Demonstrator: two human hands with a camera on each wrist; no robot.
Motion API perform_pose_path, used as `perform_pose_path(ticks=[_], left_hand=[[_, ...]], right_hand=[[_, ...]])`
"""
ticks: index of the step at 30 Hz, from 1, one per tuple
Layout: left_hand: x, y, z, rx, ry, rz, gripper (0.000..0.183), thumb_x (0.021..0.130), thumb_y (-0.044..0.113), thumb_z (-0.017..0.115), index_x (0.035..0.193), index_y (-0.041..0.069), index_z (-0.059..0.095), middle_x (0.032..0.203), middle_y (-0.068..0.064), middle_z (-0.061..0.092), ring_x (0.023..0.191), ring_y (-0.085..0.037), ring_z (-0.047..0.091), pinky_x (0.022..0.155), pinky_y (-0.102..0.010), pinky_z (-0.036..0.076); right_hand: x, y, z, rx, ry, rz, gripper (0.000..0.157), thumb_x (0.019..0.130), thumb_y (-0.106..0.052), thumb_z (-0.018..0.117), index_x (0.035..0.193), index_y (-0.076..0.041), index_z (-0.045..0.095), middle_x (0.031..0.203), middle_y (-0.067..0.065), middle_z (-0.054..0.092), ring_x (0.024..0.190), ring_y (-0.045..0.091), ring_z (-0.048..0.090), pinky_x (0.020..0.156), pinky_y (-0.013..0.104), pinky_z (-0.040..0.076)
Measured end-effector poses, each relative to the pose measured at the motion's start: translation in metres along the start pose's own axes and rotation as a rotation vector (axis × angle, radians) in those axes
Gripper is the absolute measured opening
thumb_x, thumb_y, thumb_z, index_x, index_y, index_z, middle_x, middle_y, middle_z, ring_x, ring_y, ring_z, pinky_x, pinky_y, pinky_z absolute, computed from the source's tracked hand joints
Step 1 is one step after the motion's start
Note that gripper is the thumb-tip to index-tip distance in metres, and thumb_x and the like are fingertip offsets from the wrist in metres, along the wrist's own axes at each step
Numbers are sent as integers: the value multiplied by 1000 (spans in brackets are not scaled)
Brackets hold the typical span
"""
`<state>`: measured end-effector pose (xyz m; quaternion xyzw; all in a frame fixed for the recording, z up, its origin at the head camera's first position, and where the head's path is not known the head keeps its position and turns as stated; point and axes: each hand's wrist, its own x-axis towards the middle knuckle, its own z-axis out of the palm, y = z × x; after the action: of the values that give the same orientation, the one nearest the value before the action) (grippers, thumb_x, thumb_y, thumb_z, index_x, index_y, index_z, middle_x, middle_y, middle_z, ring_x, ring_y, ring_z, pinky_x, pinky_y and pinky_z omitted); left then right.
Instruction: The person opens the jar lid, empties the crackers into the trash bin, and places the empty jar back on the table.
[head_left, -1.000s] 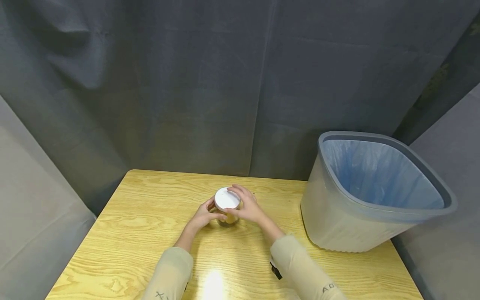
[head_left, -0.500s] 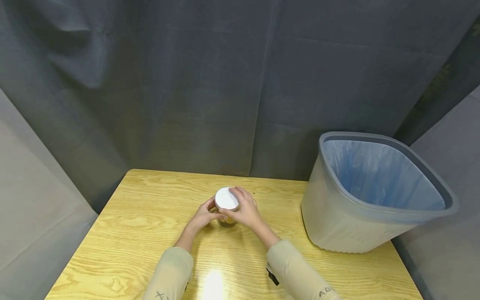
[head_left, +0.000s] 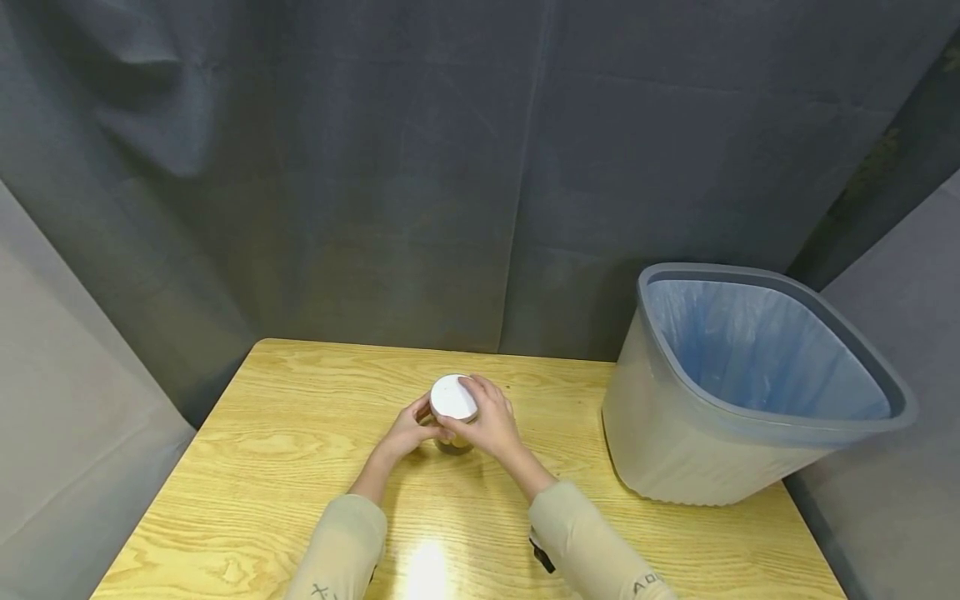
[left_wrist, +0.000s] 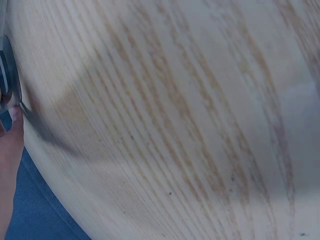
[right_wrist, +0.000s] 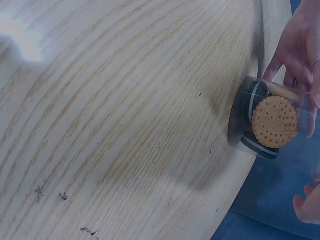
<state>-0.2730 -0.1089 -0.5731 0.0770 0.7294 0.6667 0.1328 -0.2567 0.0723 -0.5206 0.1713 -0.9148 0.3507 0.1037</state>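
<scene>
A clear jar (head_left: 454, 447) with a white round lid (head_left: 450, 397) stands upright on the table. Inside it, the right wrist view shows a round golden biscuit (right_wrist: 275, 121) and dark sandwich cookies (right_wrist: 259, 146) with a pale filling. My left hand (head_left: 405, 433) grips the jar's left side, thumb in front. From the right, my right hand (head_left: 491, 423) holds the lid's rim, its fingers at the far side and thumb at the near side. Only a slice of the jar (left_wrist: 8, 75) shows at the left wrist view's edge. The lid lies outside both wrist views.
On the right of the wooden table (head_left: 300, 467) stands a large bin (head_left: 675, 450) with a grey rim and a blue liner bag (head_left: 757, 350). A dark curtain (head_left: 375, 167) hangs behind the table's far edge.
My right hand has turned on the lid, its thumb shifting left along the near rim and its wrist and forearm swinging slightly left. My left hand and the jar have stayed in place.
</scene>
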Motion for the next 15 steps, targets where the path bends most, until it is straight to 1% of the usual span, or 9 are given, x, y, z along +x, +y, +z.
perform_pose_path(ticks=[5, 8, 13, 15], left_hand=[[0, 2, 2, 10, 9, -4, 90, 69, 18, 80, 144, 15, 29, 144, -6, 36, 133, -31, 29, 107, -50, 26], [0, 2, 2, 4, 18, -12, 91, 69, 17, 81, 144, 15, 30, 144, -6, 36, 132, -30, 30, 106, -47, 28], [-1, 4, 2, -23, 5, -23, 92, 68, 16, 81, 144, 14, 29, 145, -7, 34, 134, -30, 27, 107, -47, 27], [-4, 10, 2, -28, -13, -16, 93, 69, 16, 81, 144, 11, 27, 145, -10, 33, 133, -33, 27, 106, -50, 27]], right_hand=[[1, 4, 1, -23, -10, -4, 71, 73, -50, 71, 131, -17, 49, 138, 10, 42, 126, 30, 37, 101, 53, 29], [2, 5, 0, -13, -27, -9, 71, 74, -50, 71, 132, -18, 48, 138, 9, 42, 127, 30, 37, 102, 52, 27], [4, 7, -2, 41, -52, -33, 70, 74, -47, 72, 133, -16, 48, 138, 13, 42, 126, 33, 37, 103, 55, 25], [5, 8, -4, 56, -74, -35, 71, 74, -46, 72, 133, -17, 47, 139, 12, 41, 126, 33, 37, 103, 55, 24]])
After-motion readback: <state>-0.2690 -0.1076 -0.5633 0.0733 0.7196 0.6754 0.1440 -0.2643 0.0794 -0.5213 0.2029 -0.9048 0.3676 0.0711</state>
